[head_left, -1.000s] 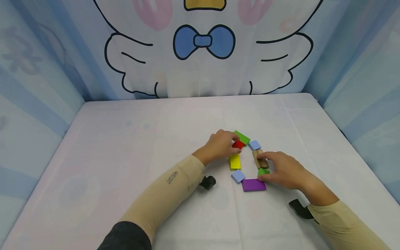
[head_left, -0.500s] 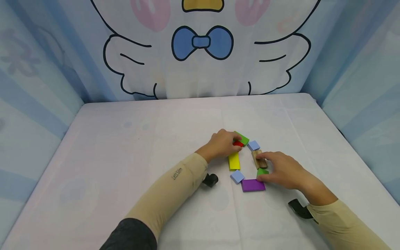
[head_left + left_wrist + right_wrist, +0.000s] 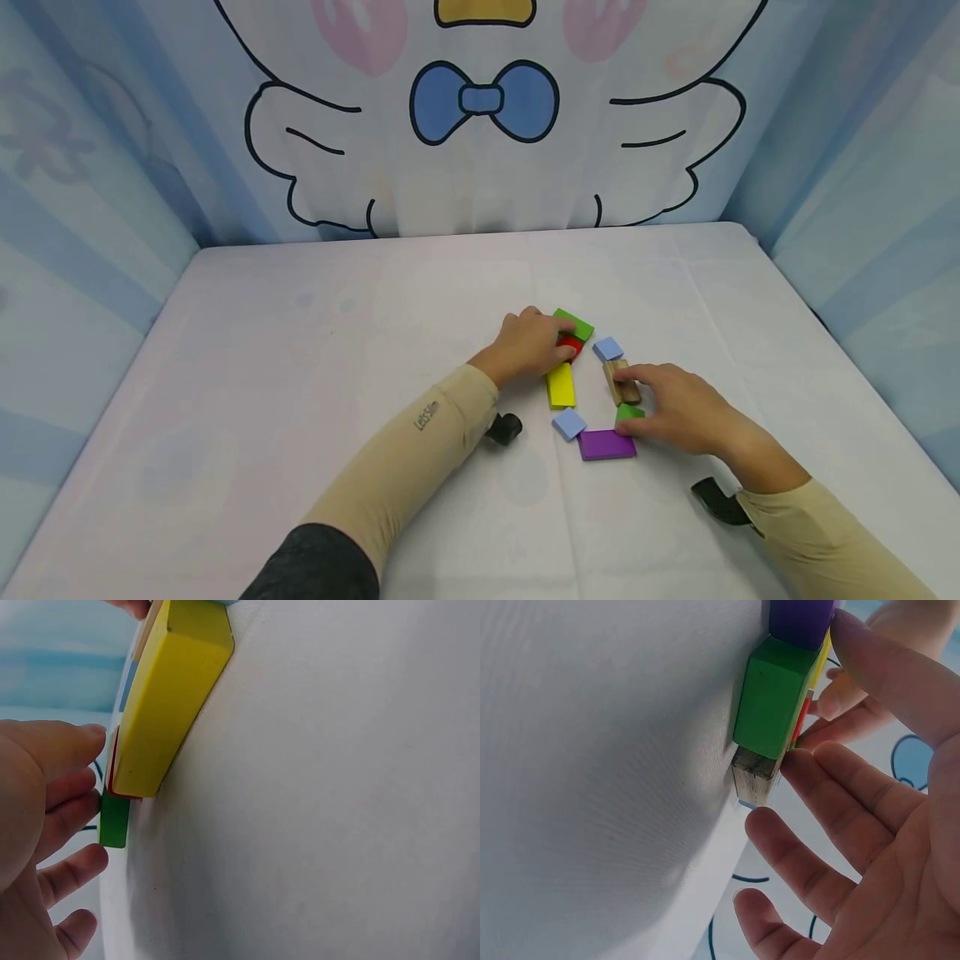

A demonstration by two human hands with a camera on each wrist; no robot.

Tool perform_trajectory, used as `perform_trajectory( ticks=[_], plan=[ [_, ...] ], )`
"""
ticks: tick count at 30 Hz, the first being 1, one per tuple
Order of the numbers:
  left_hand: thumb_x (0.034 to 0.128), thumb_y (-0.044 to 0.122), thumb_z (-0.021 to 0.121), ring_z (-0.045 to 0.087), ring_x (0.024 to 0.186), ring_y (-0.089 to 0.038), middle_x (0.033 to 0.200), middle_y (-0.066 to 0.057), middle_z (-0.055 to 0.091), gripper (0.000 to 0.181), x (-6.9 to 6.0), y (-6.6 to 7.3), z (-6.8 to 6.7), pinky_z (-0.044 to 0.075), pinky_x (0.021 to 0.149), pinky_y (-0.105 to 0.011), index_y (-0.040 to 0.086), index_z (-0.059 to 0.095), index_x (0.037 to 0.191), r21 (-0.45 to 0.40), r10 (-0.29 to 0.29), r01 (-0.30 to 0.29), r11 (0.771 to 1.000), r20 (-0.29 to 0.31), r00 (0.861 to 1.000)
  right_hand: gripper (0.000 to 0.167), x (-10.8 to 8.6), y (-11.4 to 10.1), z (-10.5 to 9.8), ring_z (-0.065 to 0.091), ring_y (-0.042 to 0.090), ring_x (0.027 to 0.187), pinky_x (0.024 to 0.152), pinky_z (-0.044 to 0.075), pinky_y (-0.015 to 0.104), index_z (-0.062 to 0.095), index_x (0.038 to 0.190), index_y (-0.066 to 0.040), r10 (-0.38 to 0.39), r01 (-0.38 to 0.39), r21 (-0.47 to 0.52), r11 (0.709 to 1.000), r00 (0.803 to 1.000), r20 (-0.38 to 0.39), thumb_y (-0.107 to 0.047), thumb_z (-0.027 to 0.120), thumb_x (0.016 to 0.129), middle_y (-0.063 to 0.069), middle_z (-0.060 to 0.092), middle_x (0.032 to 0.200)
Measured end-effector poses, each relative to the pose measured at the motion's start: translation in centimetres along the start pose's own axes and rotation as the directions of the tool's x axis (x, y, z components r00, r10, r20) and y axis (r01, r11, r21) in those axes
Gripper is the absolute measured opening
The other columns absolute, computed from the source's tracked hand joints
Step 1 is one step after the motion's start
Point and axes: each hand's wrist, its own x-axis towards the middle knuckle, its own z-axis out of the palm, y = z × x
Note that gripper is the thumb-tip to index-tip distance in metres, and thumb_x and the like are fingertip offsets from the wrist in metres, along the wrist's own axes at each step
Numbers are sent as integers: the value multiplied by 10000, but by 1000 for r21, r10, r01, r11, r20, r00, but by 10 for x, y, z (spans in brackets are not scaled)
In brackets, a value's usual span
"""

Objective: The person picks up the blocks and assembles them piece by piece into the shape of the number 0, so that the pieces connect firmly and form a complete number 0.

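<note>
A loose ring of blocks lies on the right half of the white tablecloth. At its far left my left hand (image 3: 525, 342) holds thumb and forefinger around the red block (image 3: 573, 345), the forefinger reaching the far green block (image 3: 577, 327). Just nearer lies the yellow block (image 3: 560, 387). My right hand (image 3: 678, 408) rests its outstretched fingertips on the wooden block (image 3: 624, 390); its thumb is at the near green block (image 3: 628, 412), beside the purple block (image 3: 607, 446). In the right wrist view, that green block (image 3: 772, 697) sits between the purple and wooden ones.
Two light-blue blocks complete the ring: one blue block (image 3: 608, 348) at the far right, another blue block (image 3: 569, 424) at the near left. Black wrist cameras hang under both forearms, close above the tablecloth (image 3: 337, 375). A printed curtain (image 3: 480, 183) stands behind the table.
The far green block has shifted left with my left hand, opening a gap to the far blue block. The red block has turned slightly. My right hand has stayed in place.
</note>
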Motion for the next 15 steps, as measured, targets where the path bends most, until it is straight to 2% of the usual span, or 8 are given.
perform_trajectory(
  ticks=[8,15],
  plan=[
    [1002,377,591,465,1192,-221,1262,37,653,441,3,-7,-3,380,937,-394,284,570,1433,-42,-25,24,999,-22,999,659,1,-1,0,561,416,1161,946,447,591,614,1309,-30,4,-4,-9,1000,1000,-1,-384,831,796,185,629,1254],
    [999,377,587,456,1224,-229,1309,14,635,492,5,-10,-2,382,963,-405,289,517,1479,-52,-46,45,998,-12,999,661,1,-2,0,560,415,1161,947,446,593,611,1313,-34,17,-17,-9,1000,1000,6,-384,830,797,190,626,1256]
  ],
)
